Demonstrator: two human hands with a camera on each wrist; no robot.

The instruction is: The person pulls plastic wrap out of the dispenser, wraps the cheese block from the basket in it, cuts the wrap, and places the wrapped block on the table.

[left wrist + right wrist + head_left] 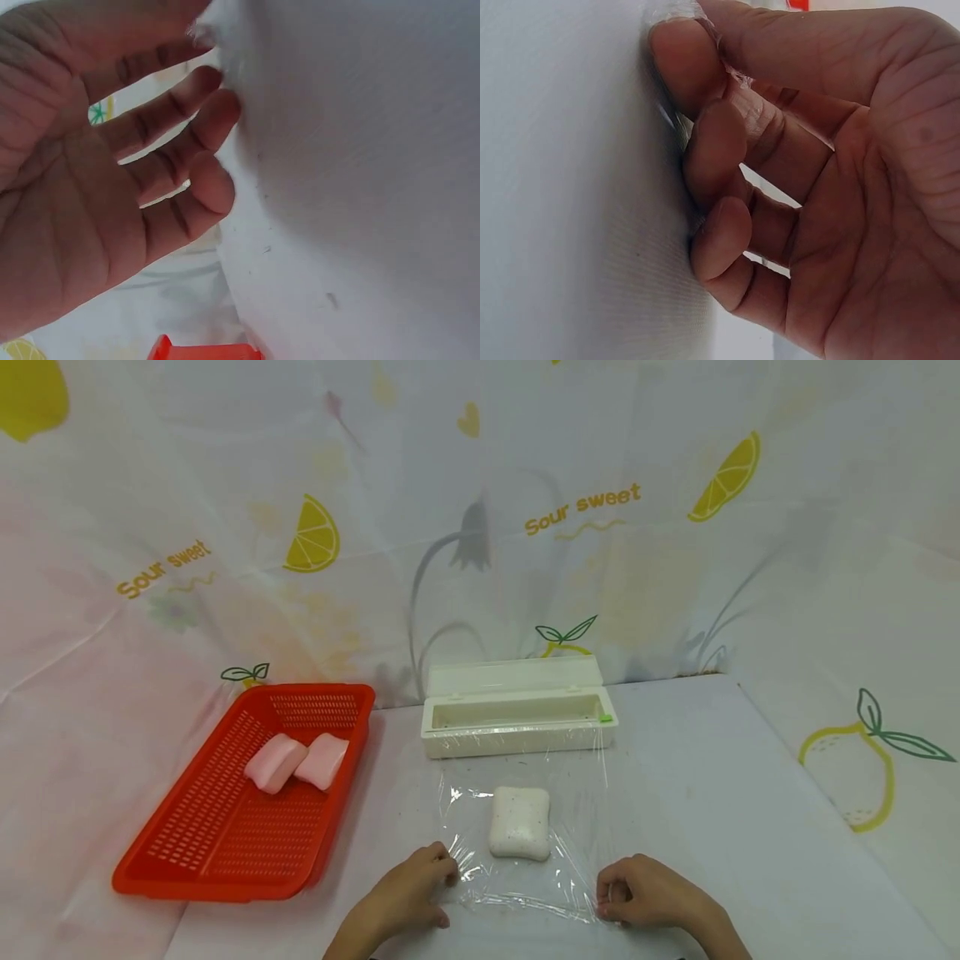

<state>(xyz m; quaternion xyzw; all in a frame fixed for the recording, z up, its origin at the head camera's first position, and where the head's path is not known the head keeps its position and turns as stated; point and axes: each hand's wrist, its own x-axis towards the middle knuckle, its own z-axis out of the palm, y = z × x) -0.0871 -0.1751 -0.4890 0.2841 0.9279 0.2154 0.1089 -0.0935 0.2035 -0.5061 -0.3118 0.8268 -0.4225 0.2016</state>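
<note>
A white soap bar [519, 823] lies on a sheet of clear plastic wrap [517, 885] on the table, in the head view. The wrap runs back to a white wrap dispenser [517, 742] with its lid raised. My left hand [411, 889] rests by the wrap's near left edge, fingers loosely bent, with a gap between thumb and fingers. In the left wrist view, a crumpled bit of wrap [202, 34] shows by the thumb. My right hand [652, 893] pinches the near right corner between thumb and index finger; its other fingers curl against the table.
To the left stands a red plastic basket [262, 878] with two pink soap bars [276, 763] in it. A small green piece [606, 718] sits at the dispenser's right end. Behind the table hangs a lemon-printed cloth [465, 602].
</note>
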